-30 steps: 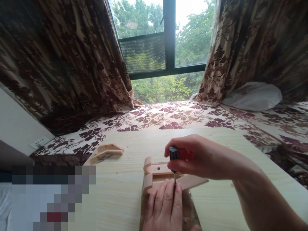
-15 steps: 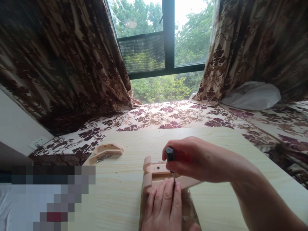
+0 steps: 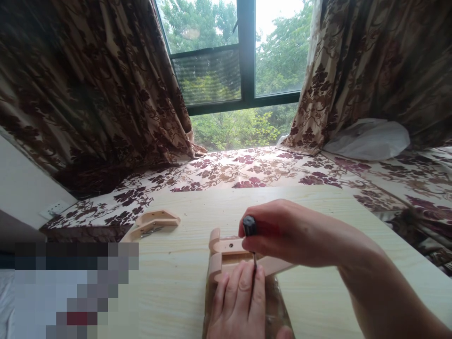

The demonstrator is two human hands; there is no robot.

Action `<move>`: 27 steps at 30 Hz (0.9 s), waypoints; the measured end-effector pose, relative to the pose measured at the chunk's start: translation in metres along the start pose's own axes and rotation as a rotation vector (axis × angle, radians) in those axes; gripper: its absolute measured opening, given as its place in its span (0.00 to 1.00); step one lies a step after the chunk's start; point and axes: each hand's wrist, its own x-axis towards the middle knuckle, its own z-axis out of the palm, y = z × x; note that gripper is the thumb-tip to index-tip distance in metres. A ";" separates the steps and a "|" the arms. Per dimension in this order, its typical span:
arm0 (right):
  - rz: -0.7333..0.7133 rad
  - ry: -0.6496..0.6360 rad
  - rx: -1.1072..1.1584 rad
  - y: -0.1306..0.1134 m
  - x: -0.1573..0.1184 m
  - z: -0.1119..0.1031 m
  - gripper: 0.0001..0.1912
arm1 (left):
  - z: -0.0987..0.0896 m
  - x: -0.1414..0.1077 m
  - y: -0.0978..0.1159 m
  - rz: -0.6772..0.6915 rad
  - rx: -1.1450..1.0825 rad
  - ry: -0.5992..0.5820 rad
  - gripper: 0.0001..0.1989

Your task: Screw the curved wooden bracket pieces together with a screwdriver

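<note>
My right hand [image 3: 278, 230] is closed round the dark handle of a screwdriver [image 3: 249, 226]. The thin metal shaft points down between my left fingertips, and its tip is hidden there. My left hand [image 3: 240, 296] lies flat with fingers stretched out, pressing on a pale wooden piece [image 3: 277, 266]. A second wooden piece [image 3: 231, 246] with a dark screw hole lies just beyond it, and rounded wooden ends stand at their left. Under them is a brownish, shiny flat block or packet [image 3: 278, 310] whose kind I cannot make out.
On the light wood-grain table [image 3: 169, 287], angled wooden parts [image 3: 158, 219] lie at the left with several thin metal screws [image 3: 151, 230]. Behind the table runs a flower-patterned covered ledge [image 3: 240, 169] below the window. A white plastic bag [image 3: 370, 139] rests at the right. A blurred patch covers the lower left.
The whole view has shifted very slightly. Both hands keep almost the same place, with the screwdriver still upright at my left fingertips.
</note>
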 end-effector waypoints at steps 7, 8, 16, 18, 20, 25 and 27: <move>0.031 0.065 -0.026 0.004 -0.001 -0.002 0.12 | 0.002 -0.001 -0.001 0.008 -0.001 0.011 0.27; 0.014 0.044 0.011 0.003 -0.002 -0.002 0.08 | 0.001 -0.001 -0.001 0.007 0.001 0.013 0.27; 0.037 0.050 -0.038 0.005 0.001 -0.001 0.14 | -0.003 0.003 -0.001 0.028 0.020 -0.010 0.28; 0.041 0.063 -0.041 0.006 0.002 -0.002 0.15 | -0.002 0.003 -0.001 0.019 0.017 -0.014 0.27; 0.022 0.045 0.004 0.005 0.001 -0.002 0.10 | -0.002 0.002 -0.001 0.012 0.017 -0.019 0.27; -0.012 -0.021 0.093 0.001 -0.002 -0.004 0.07 | 0.001 -0.003 -0.002 0.005 0.000 -0.025 0.27; 0.020 0.007 0.066 0.002 -0.001 -0.003 0.12 | 0.002 -0.005 -0.003 -0.004 -0.011 -0.029 0.27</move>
